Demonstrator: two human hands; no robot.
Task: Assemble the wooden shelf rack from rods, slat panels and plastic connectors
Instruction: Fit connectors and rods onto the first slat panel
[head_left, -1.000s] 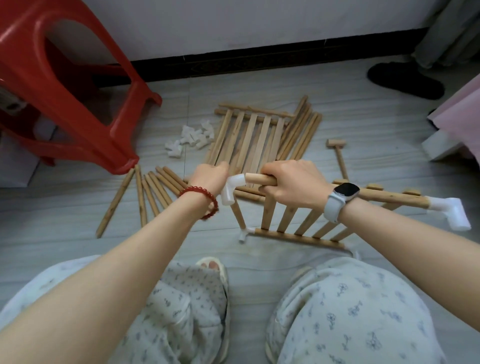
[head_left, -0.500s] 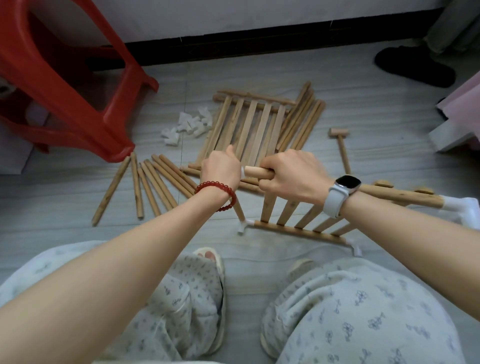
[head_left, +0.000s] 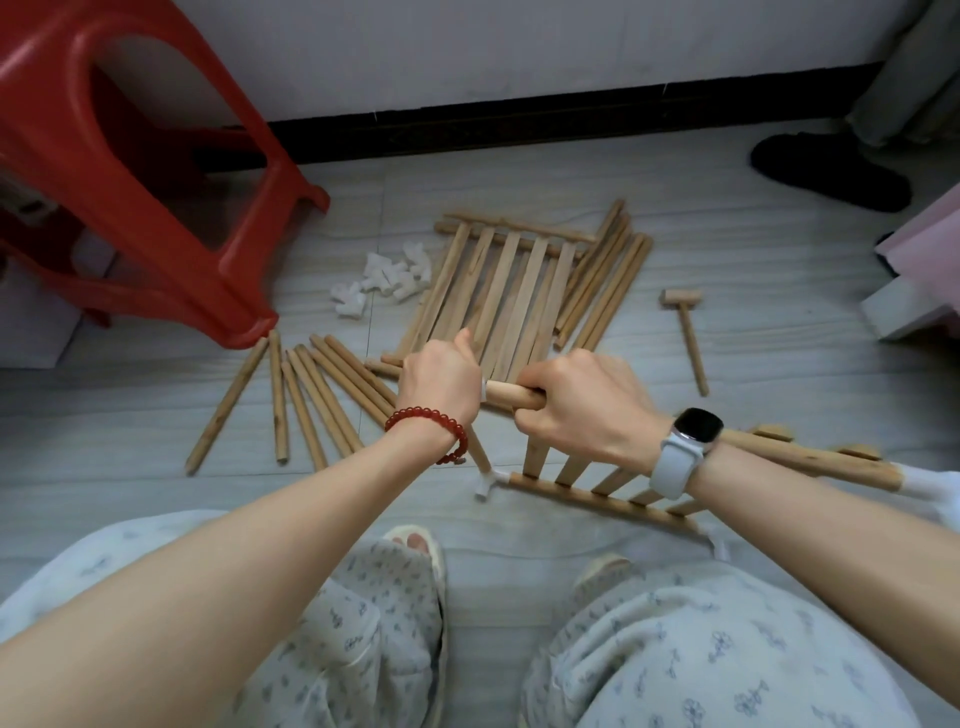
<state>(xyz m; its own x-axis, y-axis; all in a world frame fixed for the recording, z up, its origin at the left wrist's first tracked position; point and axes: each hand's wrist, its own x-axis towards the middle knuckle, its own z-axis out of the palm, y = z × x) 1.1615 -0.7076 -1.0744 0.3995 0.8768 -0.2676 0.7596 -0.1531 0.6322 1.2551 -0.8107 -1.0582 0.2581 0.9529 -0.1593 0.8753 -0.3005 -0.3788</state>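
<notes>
In the middle of the gray floor (head_left: 727, 322), two hands meet on one wooden rod (head_left: 511, 394). The right hand (head_left: 582, 410) has its fingers curled tight around the rod. The left hand (head_left: 441, 382) is closed over the rod's left end, where a thin bit of a white plastic connector (head_left: 486, 391) peeks out; its thumb sticks up. How the left fingers hold the connector is hidden by the back of the hand.

The rod runs off to the right under the right wrist and ends in another white connector (head_left: 930, 486) at the right edge. This rod is the top bar of a slat panel (head_left: 597, 486) that stands tilted on the floor just past the person's knees. A small white connector (head_left: 485, 486) sits at the panel's near left corner.

Farther away, a second slat panel (head_left: 498, 291) lies flat on the floor. A bunch of long rods (head_left: 602, 280) leans along its right side. To the left, shorter loose rods (head_left: 306, 405) are spread out like a fan. A little pile of white connectors (head_left: 384, 278) lies beside the flat panel, near a red plastic stool (head_left: 156, 171). A small wooden mallet (head_left: 688, 332) lies on the right, well apart from the panels.

The left wrist has a red bead bracelet (head_left: 431, 421), and the right wrist has a white smartwatch (head_left: 685, 447).
</notes>
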